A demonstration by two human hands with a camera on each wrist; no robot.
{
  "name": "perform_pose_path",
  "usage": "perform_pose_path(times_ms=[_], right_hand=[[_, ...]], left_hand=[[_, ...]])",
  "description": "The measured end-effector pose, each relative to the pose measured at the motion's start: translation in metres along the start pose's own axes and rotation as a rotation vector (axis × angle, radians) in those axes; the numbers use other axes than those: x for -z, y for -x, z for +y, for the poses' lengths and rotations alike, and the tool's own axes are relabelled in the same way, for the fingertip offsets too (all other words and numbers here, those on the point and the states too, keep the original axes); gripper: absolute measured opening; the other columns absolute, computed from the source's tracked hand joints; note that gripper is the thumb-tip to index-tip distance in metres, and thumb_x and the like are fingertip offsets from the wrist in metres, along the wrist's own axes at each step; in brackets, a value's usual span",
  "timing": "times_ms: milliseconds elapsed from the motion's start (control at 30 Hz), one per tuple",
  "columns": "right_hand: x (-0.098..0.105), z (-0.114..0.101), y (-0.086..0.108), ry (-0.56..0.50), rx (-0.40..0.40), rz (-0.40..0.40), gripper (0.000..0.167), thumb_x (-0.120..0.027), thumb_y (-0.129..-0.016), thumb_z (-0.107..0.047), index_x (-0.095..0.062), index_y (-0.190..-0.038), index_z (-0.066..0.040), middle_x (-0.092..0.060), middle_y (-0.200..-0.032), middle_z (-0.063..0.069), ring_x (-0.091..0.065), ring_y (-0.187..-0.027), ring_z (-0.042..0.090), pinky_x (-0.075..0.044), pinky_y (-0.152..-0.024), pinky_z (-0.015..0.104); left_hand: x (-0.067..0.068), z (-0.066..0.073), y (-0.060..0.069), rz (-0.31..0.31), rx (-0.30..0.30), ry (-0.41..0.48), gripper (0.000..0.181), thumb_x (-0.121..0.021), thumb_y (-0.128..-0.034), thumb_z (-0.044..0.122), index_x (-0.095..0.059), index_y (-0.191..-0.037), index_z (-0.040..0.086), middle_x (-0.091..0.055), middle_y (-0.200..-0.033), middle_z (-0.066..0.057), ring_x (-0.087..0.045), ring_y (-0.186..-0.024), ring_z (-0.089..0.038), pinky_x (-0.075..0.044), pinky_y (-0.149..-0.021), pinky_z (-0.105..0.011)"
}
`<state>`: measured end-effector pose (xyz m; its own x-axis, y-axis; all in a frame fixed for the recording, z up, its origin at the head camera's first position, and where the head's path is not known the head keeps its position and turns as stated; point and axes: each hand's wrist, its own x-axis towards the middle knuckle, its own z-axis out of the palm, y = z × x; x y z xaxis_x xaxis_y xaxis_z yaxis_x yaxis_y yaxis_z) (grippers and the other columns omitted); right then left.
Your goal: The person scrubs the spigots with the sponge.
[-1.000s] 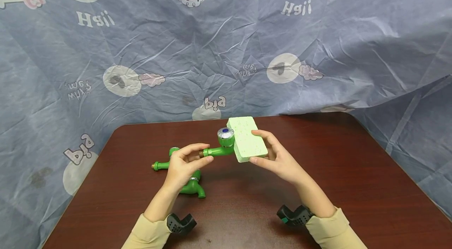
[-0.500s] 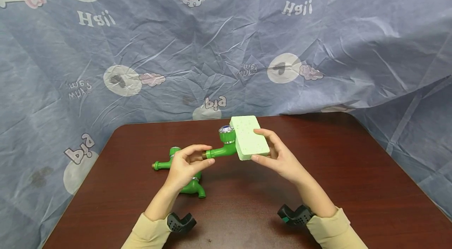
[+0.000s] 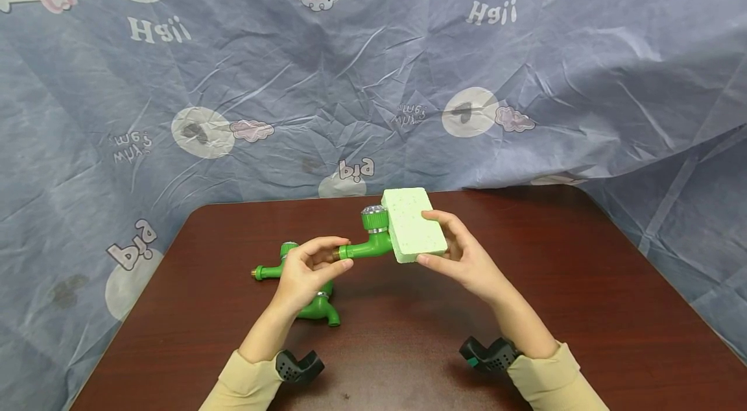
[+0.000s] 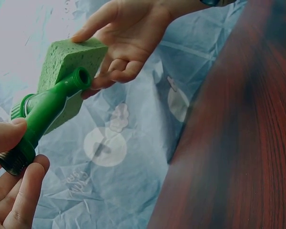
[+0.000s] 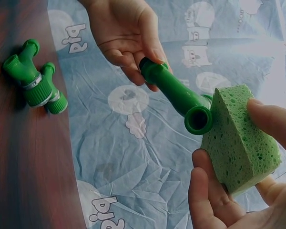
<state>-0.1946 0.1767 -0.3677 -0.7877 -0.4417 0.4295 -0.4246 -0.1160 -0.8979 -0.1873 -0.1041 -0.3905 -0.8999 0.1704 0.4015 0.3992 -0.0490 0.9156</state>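
Above the table my left hand (image 3: 306, 271) pinches a green plastic faucet (image 3: 373, 244) by its threaded inlet end, thumb on one side and fingers on the other. The faucet's ribbed knob points up and its spout end is toward the right. My right hand (image 3: 463, 255) grips a light green sponge (image 3: 413, 223) by its edges. In the right wrist view the sponge (image 5: 240, 138) meets the faucet (image 5: 176, 93) beside the spout and knob. The left wrist view shows the spout's round opening in front of the sponge (image 4: 71, 59).
On the dark red-brown table (image 3: 525, 307), green faucets (image 3: 318, 308) lie behind and below my left hand, partly hidden by it. A blue-grey printed cloth (image 3: 373, 87) hangs behind the table's far edge. Each wrist wears a black camera mount (image 3: 299, 369).
The faucet and sponge have risen slightly and shifted a little to the right. The faucet has turned, so its knob top shows less. Both hands keep their hold.
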Motion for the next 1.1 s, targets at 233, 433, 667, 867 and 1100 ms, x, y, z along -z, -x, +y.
perform_pose_path(times_ms=[233,433,667,867,1100], right_hand=[[0.003,-0.004,0.001,-0.013,0.034,0.019,0.064,-0.063,-0.081,0.015,-0.032,-0.135,0.001,-0.042,-0.125,0.010,-0.058,-0.096,0.016,-0.054,-0.074,0.027],[0.005,-0.007,0.002,-0.011,0.075,-0.011,0.066,-0.066,-0.078,0.015,-0.035,-0.135,0.000,-0.047,-0.122,0.010,-0.059,-0.095,0.018,-0.056,-0.072,0.031],[-0.001,-0.006,0.002,0.017,0.082,-0.072,0.067,-0.070,-0.077,0.011,-0.036,-0.133,0.002,-0.051,-0.119,0.013,-0.059,-0.097,0.021,-0.056,-0.074,0.036],[-0.009,-0.002,0.001,0.057,0.103,-0.082,0.067,-0.072,-0.074,0.012,-0.039,-0.131,0.003,-0.054,-0.115,0.017,-0.061,-0.095,0.024,-0.055,-0.075,0.034],[-0.011,0.000,0.001,0.114,0.108,-0.094,0.066,-0.073,-0.073,0.012,-0.042,-0.130,0.001,-0.055,-0.111,0.017,-0.062,-0.093,0.024,-0.055,-0.074,0.034]], left_hand=[[0.000,0.000,0.000,0.002,0.001,-0.027,0.033,-0.074,-0.0768,-0.003,-0.066,-0.108,-0.005,-0.069,-0.095,-0.002,-0.063,-0.079,-0.012,-0.053,-0.066,-0.023],[-0.001,-0.001,0.001,-0.027,-0.008,-0.024,0.032,-0.074,-0.0775,-0.003,-0.065,-0.108,-0.005,-0.067,-0.090,-0.001,-0.063,-0.074,-0.012,-0.052,-0.063,-0.022],[-0.003,-0.003,0.002,-0.041,-0.001,0.015,0.032,-0.073,-0.0778,-0.004,-0.063,-0.108,-0.008,-0.066,-0.087,-0.001,-0.064,-0.072,-0.012,-0.055,-0.064,-0.025],[-0.008,-0.005,0.002,-0.038,0.019,0.048,0.033,-0.073,-0.0777,-0.003,-0.062,-0.108,-0.010,-0.065,-0.085,-0.002,-0.064,-0.070,-0.011,-0.056,-0.065,-0.027],[-0.011,-0.006,0.002,-0.035,0.015,0.052,0.033,-0.074,-0.0768,-0.003,-0.062,-0.107,-0.012,-0.066,-0.083,-0.003,-0.065,-0.070,-0.011,-0.056,-0.065,-0.028]])
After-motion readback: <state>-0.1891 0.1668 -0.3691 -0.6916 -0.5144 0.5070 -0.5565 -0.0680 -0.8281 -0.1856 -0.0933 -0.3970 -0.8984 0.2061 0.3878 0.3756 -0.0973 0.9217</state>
